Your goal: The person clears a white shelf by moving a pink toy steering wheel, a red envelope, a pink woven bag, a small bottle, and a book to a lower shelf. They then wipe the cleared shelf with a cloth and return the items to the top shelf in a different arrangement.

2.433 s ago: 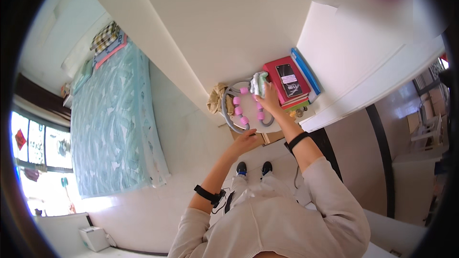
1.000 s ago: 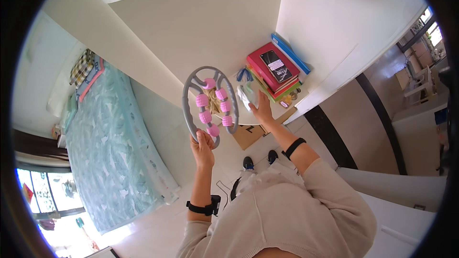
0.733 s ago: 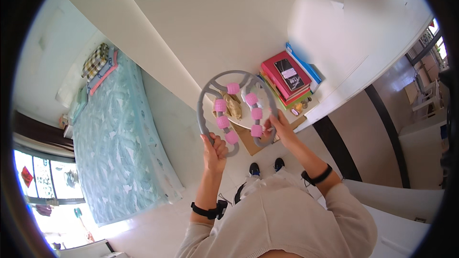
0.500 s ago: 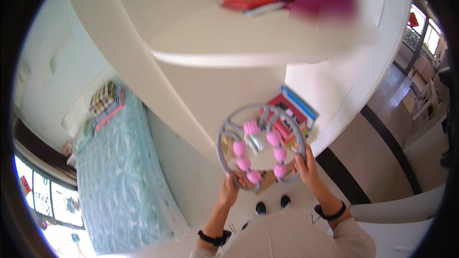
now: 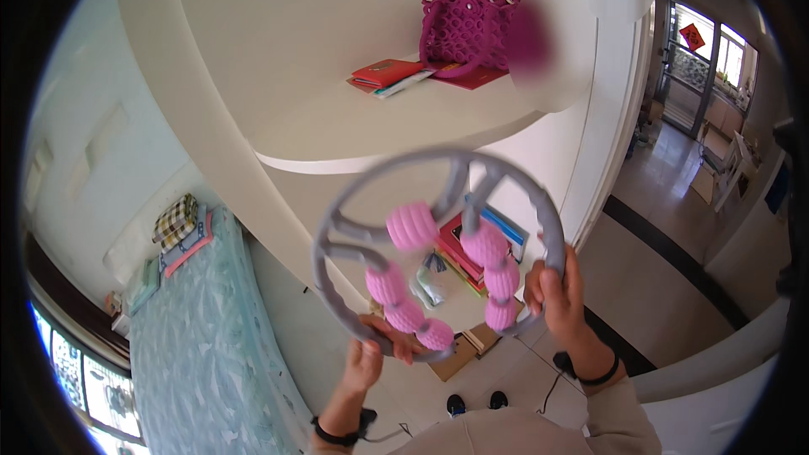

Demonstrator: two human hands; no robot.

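A ring-shaped roller massager (image 5: pixel 484 243) with a grey frame and several ribbed pink rollers is held up in front of me, in both hands. My left hand (image 5: pixel 371 358) is closed round the lower left of the grey ring, beside the lowest left rollers. On the right side of the ring, my right hand (image 5: pixel 558 293) grips the rim with the fingers wrapped round it. The massager stands before a white shelf unit and partly covers its lower shelf.
On the curved upper shelf (image 5: pixel 312 139) lie a magenta woven bag (image 5: pixel 468 29) and a red booklet (image 5: pixel 388 73). Books (image 5: pixel 510 223) rest on the lower shelf. Flattened cardboard (image 5: pixel 455 360) is on the floor. A bed (image 5: pixel 206 329) is at the left; a doorway (image 5: pixel 691 67) at the far right.
The massager has come up and looks larger, still in both hands. The view has shifted, so the upper shelf sits lower in the picture and more of the bag shows.
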